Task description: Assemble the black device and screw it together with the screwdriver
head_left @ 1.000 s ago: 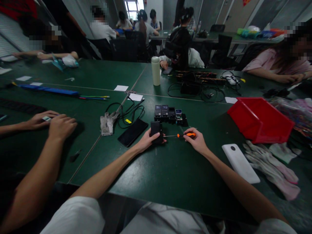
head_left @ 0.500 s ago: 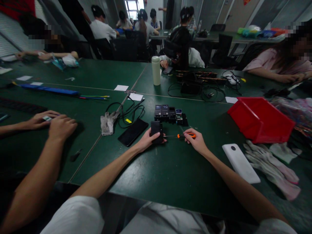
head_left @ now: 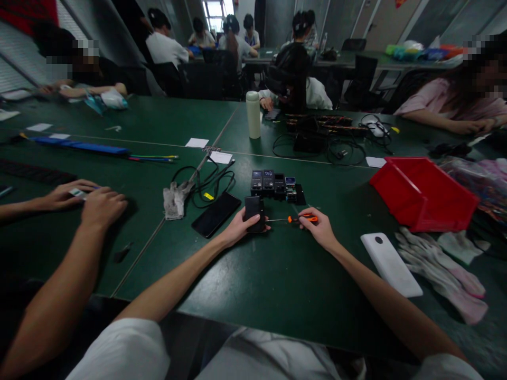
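Note:
My left hand is closed around a small black box-shaped device, held upright just above the table. In my right hand is a screwdriver with an orange and black handle, gripped between thumb and fingers. Its thin shaft points left and its tip meets the right side of the device; the exact contact spot is too small to make out. Just beyond both hands stand several small black modules in a row, one with an exposed circuit board. A black phone lies left of my left hand.
A red bin, a white power bank and work gloves lie on the right. A grey glove and black cables are on the left. Beyond stands a pale bottle. A co-worker's hands work at far left.
My hands, the device and the screwdriver stay in nearly the same place. The co-worker's hand on the left has shifted slightly.

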Motion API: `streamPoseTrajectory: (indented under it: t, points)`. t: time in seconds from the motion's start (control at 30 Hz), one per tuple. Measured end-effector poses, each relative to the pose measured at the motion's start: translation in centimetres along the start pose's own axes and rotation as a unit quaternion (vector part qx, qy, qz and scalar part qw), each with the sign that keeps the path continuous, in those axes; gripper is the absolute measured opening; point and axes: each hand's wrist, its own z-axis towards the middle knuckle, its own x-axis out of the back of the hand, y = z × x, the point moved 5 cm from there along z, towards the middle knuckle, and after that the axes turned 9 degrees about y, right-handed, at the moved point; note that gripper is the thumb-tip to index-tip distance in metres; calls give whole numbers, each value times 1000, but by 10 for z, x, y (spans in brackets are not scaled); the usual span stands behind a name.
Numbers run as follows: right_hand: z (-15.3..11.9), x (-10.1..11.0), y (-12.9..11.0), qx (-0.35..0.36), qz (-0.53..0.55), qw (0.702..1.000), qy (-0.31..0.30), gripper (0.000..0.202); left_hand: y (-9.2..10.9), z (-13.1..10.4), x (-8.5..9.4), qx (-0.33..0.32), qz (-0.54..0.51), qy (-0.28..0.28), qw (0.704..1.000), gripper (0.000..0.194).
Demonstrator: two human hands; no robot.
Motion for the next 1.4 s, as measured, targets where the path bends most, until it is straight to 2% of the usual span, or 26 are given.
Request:
streamPoseTrajectory:
  t: [0.07, 0.13, 0.37, 0.57, 0.8, 1.17, 1.4]
  points:
    - [0, -3, 4, -31, 22, 999, -4, 27, 0, 0, 0, -4, 2, -2, 1000, 41]
    - [0, -3, 4, -34, 22, 999, 3, 27, 0, 0, 0, -6, 1, -3, 1000, 40]
    - [0, 5, -1, 30, 4, 999, 31, 23, -2, 2, 1, 0, -5, 1, 1000, 41]
    - [0, 4, -7, 65, 10, 998, 15, 16, -2, 2, 2, 3, -4, 6, 1000, 41]
    - [-1, -2, 2, -31, 16, 999, -2, 22, -1, 1, 1, 2, -4, 4, 1000, 41]
    - [1, 4, -2, 48, 22, 998, 33, 23, 0, 1, 0, 6, -8, 8, 1000, 41]
    - [1, 3, -4, 43, -18, 998, 30, 20, 0, 1, 0, 11, -3, 9, 1000, 41]
